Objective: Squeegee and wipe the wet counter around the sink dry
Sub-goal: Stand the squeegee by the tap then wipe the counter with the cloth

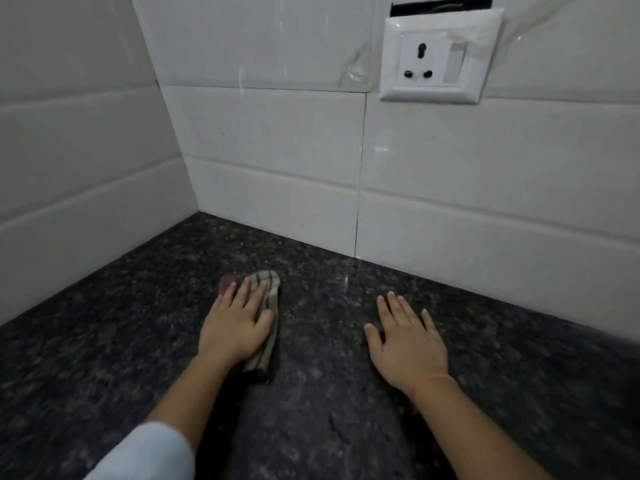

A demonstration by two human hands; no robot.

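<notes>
My left hand (235,323) lies flat on a folded checked cloth (268,284), beige with dark stripes and a maroon patch, pressing it onto the dark speckled granite counter (329,410). The cloth shows past my fingertips and along the thumb side of the hand. My right hand (408,344) rests palm down on the bare counter to the right, fingers spread, holding nothing. No squeegee and no sink are in view.
White tiled walls meet in a corner (199,211) behind and to the left of the counter. A white wall socket with a switch (440,57) sits on the back wall, upper right, with clear tape over it.
</notes>
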